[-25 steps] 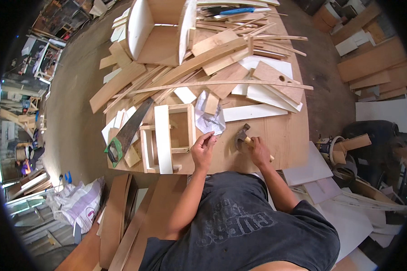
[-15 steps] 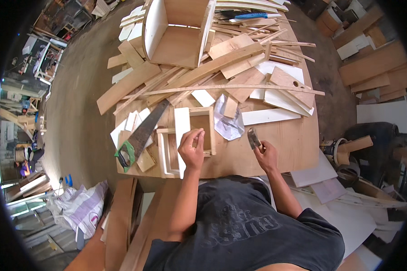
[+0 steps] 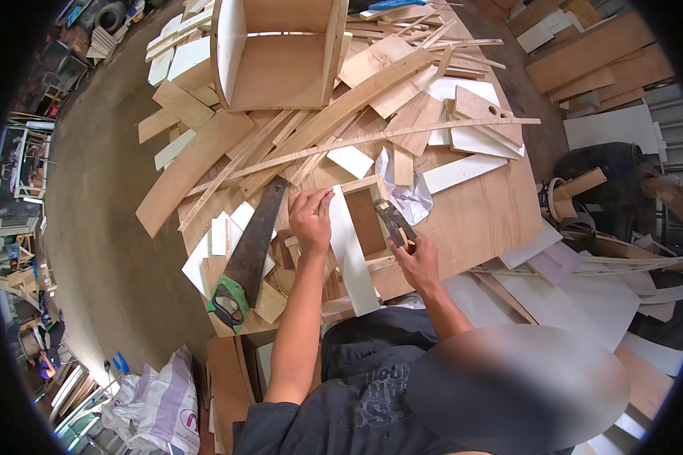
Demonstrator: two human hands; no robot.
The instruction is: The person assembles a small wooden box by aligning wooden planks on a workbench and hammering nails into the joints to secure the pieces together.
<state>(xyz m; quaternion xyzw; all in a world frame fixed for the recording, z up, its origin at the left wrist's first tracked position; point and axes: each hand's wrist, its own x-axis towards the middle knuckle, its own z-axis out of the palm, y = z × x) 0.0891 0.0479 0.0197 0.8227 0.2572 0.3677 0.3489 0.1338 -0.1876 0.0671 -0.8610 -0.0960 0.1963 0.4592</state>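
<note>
A small wooden frame (image 3: 376,264) lies at the table's near edge, with a white board strip (image 3: 354,262) along its left side. My left hand (image 3: 310,220) is at the strip's far end, fingertips pinched beside its edge; what they hold is too small to make out. My right hand (image 3: 417,262) grips a short dark metal tool (image 3: 396,226) with a tan wooden part, held over the frame's right side. Its exact kind does not show. To the left of my left forearm lies a handsaw (image 3: 256,246) with a green handle.
A larger open wooden box (image 3: 281,72) stands at the back among heaped wood strips and offcuts (image 3: 341,106). Crumpled plastic (image 3: 411,199) lies right of the frame. A white sack (image 3: 159,406) is on the floor at lower left, and panels (image 3: 561,296) lean at right.
My right hand has brought the dark tool left to the frame. The frame and strip have turned askew, and my left hand has shifted to the strip's far end. The view has swung.
</note>
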